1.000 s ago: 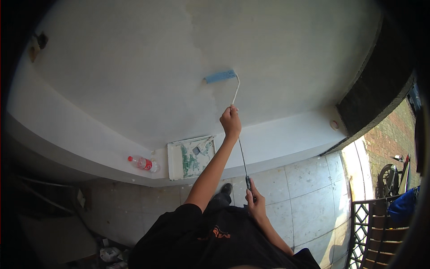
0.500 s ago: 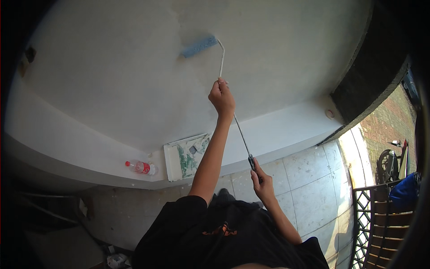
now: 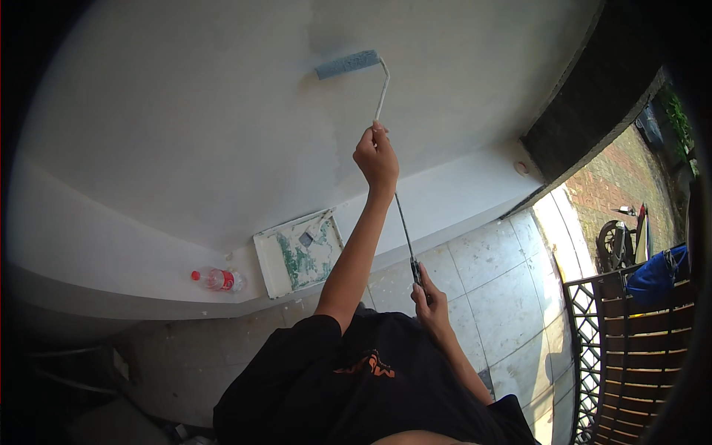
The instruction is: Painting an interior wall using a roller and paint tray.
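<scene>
In the head view, the left hand (image 3: 377,154) is closed around the slim, white-coated upper rod (image 3: 384,93) of a long-handled paint roller (image 3: 347,64) with a light-blue, cylindrical sleeve (image 3: 334,68), and the right hand (image 3: 432,302) is wrapped on its black handle (image 3: 416,273). The hands are apart, one well above the other, both clamped on the same tool. The sleeve lies at the smooth, pale grey wall (image 3: 222,133), its left end tilted lower, just below a darker grey patch (image 3: 326,31); whether its whole length presses on the surface cannot be told. For an even stroke, the left hand would best steer with steady pressure, so neither end digs in and leaves a ridge, while the right hand pushes along the shaft. Overlapping the patch's edge should help blend it. The shallow white rectangular tray (image 3: 270,267), smeared with green, sits on the white ledge (image 3: 445,194) beside a clear plastic bottle with a red cap and label (image 3: 216,279), so the left elbow is best kept high, clear of both
</scene>
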